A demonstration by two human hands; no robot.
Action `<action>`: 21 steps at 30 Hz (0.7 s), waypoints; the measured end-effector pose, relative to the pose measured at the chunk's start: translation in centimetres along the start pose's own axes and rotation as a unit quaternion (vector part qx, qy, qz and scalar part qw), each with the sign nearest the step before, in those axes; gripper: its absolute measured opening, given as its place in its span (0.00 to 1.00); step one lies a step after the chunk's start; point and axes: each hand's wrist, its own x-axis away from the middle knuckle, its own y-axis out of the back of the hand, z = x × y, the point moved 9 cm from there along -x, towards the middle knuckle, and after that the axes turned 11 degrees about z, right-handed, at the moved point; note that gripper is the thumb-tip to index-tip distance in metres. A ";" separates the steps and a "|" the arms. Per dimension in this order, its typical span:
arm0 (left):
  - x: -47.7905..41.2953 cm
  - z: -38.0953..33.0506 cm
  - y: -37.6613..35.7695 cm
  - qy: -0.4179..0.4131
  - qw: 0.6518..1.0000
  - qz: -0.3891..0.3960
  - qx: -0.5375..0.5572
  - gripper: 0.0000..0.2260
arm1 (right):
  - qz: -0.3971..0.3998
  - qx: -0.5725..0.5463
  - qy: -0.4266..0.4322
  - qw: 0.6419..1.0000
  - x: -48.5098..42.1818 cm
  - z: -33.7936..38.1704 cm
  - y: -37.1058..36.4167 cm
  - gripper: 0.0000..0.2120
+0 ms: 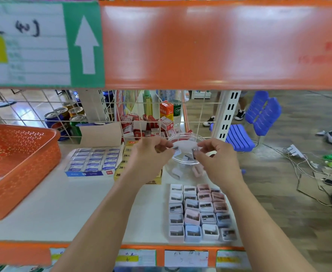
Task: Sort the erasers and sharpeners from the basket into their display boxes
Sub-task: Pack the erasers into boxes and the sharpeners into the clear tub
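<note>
Clear round plastic tub (180, 174) sits under my fingertips. My left hand (151, 154) pinches a small pale sharpener (177, 152) over its mouth, and my right hand (218, 160) pinches a second sharpener (194, 152). Rows of pastel sharpeners (200, 213) lie beside my right forearm. Left of my left hand are a blue box of white erasers (94, 161) and, further out, an orange perforated plastic basket (14, 163).

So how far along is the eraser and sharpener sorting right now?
Done: the blue eraser box looks full, and the visible part of the orange basket holds nothing. In hand: left hand and right hand each pinch a sharpener over the clear tub. Left: the rows of sharpeners on the shelf lie outside the tub, probably waiting to go in.
</note>
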 end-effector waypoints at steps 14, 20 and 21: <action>-3.9 -0.1 -1.9 -0.002 0.995 0.014 -0.095 0.06 | 0.044 0.093 -0.014 0.995 -1.4 -0.2 -0.4 0.05; -4.3 -0.6 -2.5 -0.008 0.990 0.032 -0.139 0.06 | 0.048 0.098 0.005 0.994 -1.2 0.1 -0.5 0.03; -4.3 -0.6 -2.7 -0.006 0.989 0.041 -0.145 0.05 | 0.046 0.093 0.009 0.995 -1.2 0.1 -0.4 0.03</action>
